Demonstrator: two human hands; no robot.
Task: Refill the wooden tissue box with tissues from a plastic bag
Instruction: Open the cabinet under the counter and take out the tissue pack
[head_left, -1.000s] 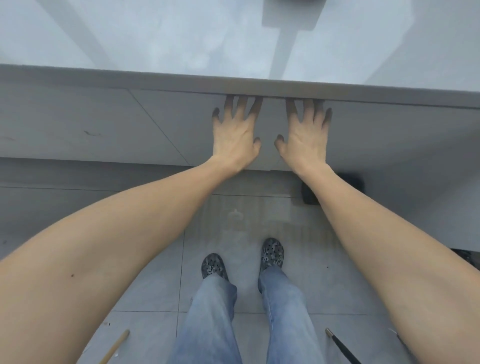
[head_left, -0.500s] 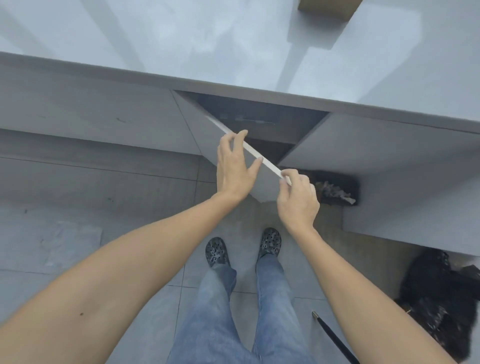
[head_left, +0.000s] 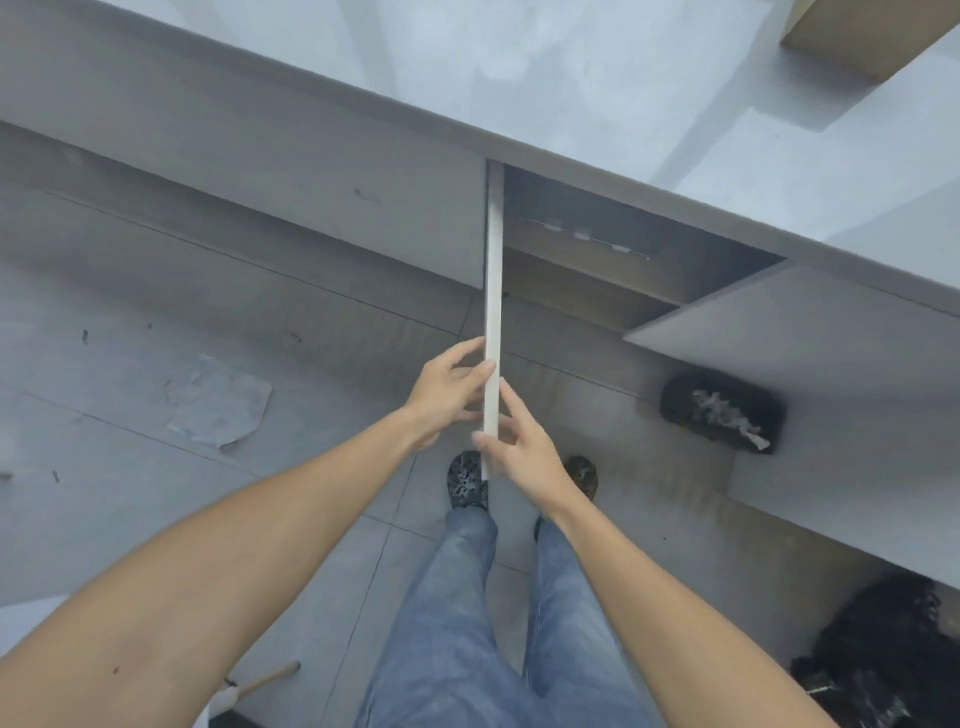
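We note left hand fingers and right hand fingers pinching the cabinet door edge from either side. Wooden tissue box sits on the countertop, well apart. Versus half a second ago, door swung wider.

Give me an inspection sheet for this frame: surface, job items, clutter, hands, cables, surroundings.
Surface: grey countertop, mostly bare.
Job's things: wooden box on the counter at the top right, cut by the frame edge; no tissue bag seen.
Cabinet: left door swung fully out, seen edge-on; right door also open; dark interior, contents unclear.
Clutter: crumpled sheet on the floor; dark brush-like item under the right door; black heap at lower right; wooden stick at the bottom.
Hands: left hand and right hand both grip the left door's edge.
Cables: nothing seen.
Surroundings: grey tiled floor.
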